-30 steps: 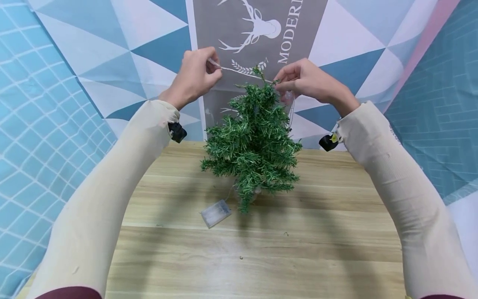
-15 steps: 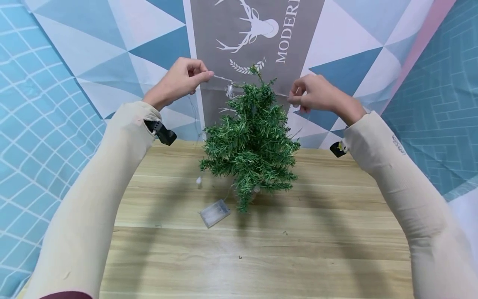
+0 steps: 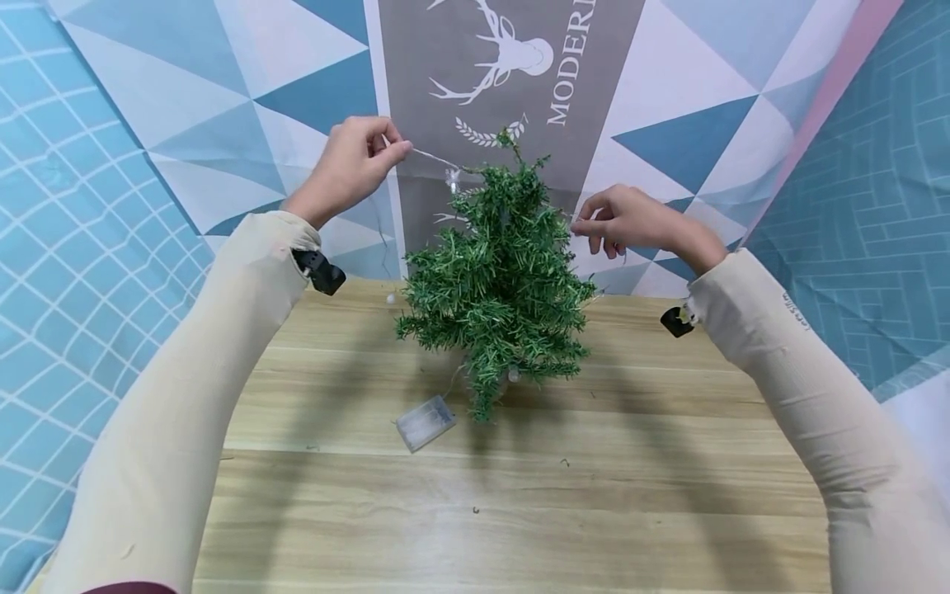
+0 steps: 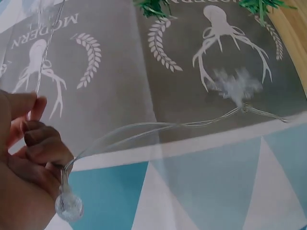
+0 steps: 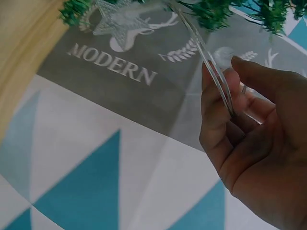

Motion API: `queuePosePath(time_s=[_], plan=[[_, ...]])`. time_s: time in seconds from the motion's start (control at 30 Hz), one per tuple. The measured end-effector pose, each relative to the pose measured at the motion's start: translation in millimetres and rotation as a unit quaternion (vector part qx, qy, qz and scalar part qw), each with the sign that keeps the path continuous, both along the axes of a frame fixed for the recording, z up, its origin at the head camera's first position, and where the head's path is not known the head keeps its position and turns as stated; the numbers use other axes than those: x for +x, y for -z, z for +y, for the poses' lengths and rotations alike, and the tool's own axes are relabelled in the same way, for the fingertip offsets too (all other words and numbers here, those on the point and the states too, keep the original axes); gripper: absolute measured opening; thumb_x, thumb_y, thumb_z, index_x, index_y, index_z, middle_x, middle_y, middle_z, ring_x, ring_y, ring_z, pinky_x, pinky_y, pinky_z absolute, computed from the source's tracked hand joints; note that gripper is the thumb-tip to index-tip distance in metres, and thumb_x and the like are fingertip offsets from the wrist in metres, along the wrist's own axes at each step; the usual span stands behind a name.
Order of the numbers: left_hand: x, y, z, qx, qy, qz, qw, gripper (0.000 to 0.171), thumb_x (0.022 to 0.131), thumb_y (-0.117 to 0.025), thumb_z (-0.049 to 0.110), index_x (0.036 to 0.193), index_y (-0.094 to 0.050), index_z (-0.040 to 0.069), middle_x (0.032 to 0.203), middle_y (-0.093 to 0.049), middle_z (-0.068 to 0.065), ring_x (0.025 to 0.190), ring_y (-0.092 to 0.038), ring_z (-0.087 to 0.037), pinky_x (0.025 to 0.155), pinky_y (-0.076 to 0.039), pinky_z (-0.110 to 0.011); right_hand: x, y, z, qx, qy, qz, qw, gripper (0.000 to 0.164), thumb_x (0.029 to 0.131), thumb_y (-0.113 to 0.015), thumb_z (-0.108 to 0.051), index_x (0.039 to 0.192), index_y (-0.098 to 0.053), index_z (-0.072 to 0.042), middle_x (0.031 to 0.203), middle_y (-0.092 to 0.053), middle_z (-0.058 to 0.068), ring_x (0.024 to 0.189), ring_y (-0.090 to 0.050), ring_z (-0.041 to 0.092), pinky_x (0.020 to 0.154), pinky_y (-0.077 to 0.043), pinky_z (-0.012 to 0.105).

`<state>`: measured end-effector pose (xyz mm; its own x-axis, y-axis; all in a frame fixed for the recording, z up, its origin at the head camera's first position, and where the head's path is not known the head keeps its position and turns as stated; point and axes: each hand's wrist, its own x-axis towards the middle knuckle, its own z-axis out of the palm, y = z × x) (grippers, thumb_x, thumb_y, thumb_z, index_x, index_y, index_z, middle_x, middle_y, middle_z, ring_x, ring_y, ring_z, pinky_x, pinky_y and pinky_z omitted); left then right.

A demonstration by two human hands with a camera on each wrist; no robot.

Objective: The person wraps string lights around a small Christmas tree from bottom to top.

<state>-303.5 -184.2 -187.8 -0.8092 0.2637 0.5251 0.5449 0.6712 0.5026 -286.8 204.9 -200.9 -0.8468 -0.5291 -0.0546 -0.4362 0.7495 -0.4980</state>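
A small green artificial Christmas tree (image 3: 497,280) stands on the table. Level with its upper part on the left, my left hand (image 3: 345,169) pinches the thin clear wire of a string of lights (image 4: 180,125), which stretches to the treetop. A round clear bulb (image 4: 69,207) hangs below that hand, and a clear, frilly ornament (image 4: 236,85) sits farther along the strand. On the tree's right side my right hand (image 3: 631,219) holds more of the wire (image 5: 211,62), running over its curled fingers. A clear star ornament (image 5: 120,24) hangs near the branches.
A clear battery box (image 3: 425,423) lies on the wooden table (image 3: 519,511) in front of the tree, with a wire leading toward its base. Behind rises a patterned backdrop (image 3: 438,49) with a deer print. Small green bits are scattered on the wood.
The hands have moved apart and my right hand has come down along the tree's right side. The wire, earlier stretched across the top, now passes behind the treetop. The battery box stays put.
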Motion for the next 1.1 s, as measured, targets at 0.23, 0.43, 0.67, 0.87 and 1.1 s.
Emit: queuePosePath(time_s=[0.23, 0.43, 0.67, 0.87, 1.1], plan=[[-2.9, 9.8, -19.5, -0.026, -0.059, 0.013, 0.9978, 0.034, 0.105, -0.048, 0.032, 0.101, -0.066, 0.003, 0.066, -0.049, -0.014, 0.055, -0.04, -0.023, 0.058, -0.032, -0.033, -7.8, 25.0, 14.2, -0.068, 0.004, -0.056, 0.996, 0.036, 0.106, -0.049, -0.028, 0.094, -0.064, 0.002, 0.079, -0.066, 0.015, 0.067, -0.064, 0.029, 0.061, -0.058, 0.037], [-5.1, 21.6, -27.8, -0.062, -0.06, 0.014, 0.9961, 0.036, 0.105, -0.047, 0.032, 0.101, -0.067, 0.001, 0.064, -0.049, -0.013, 0.052, -0.039, -0.026, 0.054, -0.031, -0.034, -11.6, 48.7, 21.5, -0.137, 0.026, -0.043, 0.989, 0.035, 0.107, -0.047, -0.028, 0.099, -0.062, 0.003, 0.091, -0.067, 0.021, 0.079, -0.065, 0.032, 0.068, -0.058, 0.034], [-5.6, 32.9, -30.8, -0.102, -0.068, 0.011, 0.9925, 0.033, 0.106, -0.047, 0.028, 0.104, -0.065, 0.001, 0.075, -0.058, -0.013, 0.059, -0.047, -0.027, 0.057, -0.037, -0.036, -9.6, 76.0, 16.0, -0.139, 0.054, 0.003, 0.989, 0.03, 0.107, -0.046, -0.023, 0.103, -0.063, 0.002, 0.087, -0.068, 0.019, 0.074, -0.066, 0.025, 0.061, -0.057, 0.029], [-5.2, 41.0, -39.9, -0.114, -0.068, 0.016, 0.991, 0.028, 0.104, -0.052, 0.023, 0.098, -0.066, 0.0, 0.074, -0.06, -0.015, 0.059, -0.048, -0.027, 0.057, -0.038, -0.036, -7.7, 92.6, 11.7, -0.123, 0.059, 0.005, 0.991, 0.027, 0.107, -0.046, -0.02, 0.103, -0.063, 0.001, 0.085, -0.065, 0.011, 0.076, -0.06, 0.017, 0.058, -0.053, 0.028], [0.2, 46.8, -56.9, -0.137, -0.077, 0.009, 0.9875, 0.028, 0.104, -0.052, 0.024, 0.098, -0.066, 0.0, 0.072, -0.06, -0.015, 0.057, -0.049, -0.027, 0.056, -0.038, -0.037, 3.5, 98.6, 5.8, -0.159, 0.062, -0.036, 0.985, 0.021, 0.106, -0.042, -0.007, 0.111, -0.057, 0.006, 0.103, -0.06, 0.015, 0.08, -0.049, 0.021, 0.064, -0.039, 0.028]])
